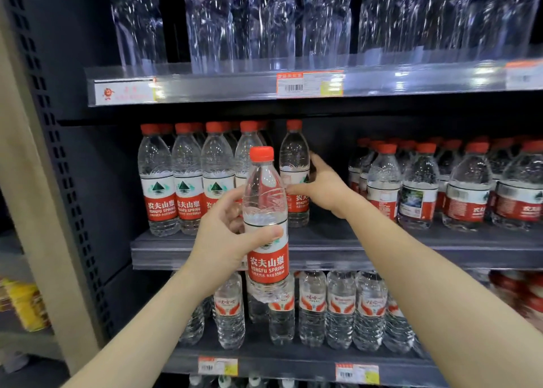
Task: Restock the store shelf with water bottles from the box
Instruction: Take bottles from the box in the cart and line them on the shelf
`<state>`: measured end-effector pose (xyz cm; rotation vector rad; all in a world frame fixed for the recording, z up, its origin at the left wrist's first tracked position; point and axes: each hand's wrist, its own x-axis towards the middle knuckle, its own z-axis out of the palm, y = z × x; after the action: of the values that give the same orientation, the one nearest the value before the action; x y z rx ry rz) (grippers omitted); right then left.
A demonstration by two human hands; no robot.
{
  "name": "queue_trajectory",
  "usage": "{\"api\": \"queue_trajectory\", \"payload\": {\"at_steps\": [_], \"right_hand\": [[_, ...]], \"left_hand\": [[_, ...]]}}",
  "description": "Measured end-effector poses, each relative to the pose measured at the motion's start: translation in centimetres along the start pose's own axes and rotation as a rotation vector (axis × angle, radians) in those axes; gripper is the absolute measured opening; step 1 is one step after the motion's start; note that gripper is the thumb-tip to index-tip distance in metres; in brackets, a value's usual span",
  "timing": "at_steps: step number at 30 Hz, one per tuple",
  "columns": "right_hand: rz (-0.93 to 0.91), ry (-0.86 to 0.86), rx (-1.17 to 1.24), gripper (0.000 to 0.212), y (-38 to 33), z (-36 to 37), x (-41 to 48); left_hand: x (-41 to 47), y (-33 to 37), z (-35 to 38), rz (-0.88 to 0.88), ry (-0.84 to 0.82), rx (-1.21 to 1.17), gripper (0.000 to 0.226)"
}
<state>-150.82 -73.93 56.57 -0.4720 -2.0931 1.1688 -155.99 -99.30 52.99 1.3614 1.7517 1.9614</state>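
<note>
My left hand (223, 237) grips a red-capped water bottle (266, 211) with a red and white label, upright in front of the middle shelf (338, 249). My right hand (323, 186) reaches onto that shelf, its fingers and thumb wrapped around a second standing bottle (294, 158) of the same kind. To its left a row of matching bottles (185, 179) stands at the shelf's front. To the right of my right hand there is a dark gap on the shelf. The box is not in view.
Smaller red-label bottles (417, 185) fill the middle shelf's right side. Tall clear bottles (264, 23) line the top shelf, and other bottles (340, 308) the lower shelf. A black perforated upright (58, 152) bounds the unit on the left. Yellow items (23, 305) lie at far left.
</note>
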Motion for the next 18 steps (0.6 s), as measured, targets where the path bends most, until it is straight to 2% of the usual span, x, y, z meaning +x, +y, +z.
{"api": "queue_trajectory", "payload": {"at_steps": [8, 12, 18], "right_hand": [[-0.019, 0.073, -0.031, 0.099, 1.5, 0.7, 1.8], [-0.041, 0.103, -0.125, 0.088, 1.9, 1.0, 3.9], [-0.028, 0.121, -0.205, 0.100, 3.1, 1.2, 6.5]], "left_hand": [[0.9, -1.2, 0.2, 0.005, 0.028, -0.026, 0.066], [1.5, -1.6, 0.1, 0.003, 0.039, -0.010, 0.067], [2.3, -2.0, 0.1, -0.011, 0.036, 0.000, 0.068]]}}
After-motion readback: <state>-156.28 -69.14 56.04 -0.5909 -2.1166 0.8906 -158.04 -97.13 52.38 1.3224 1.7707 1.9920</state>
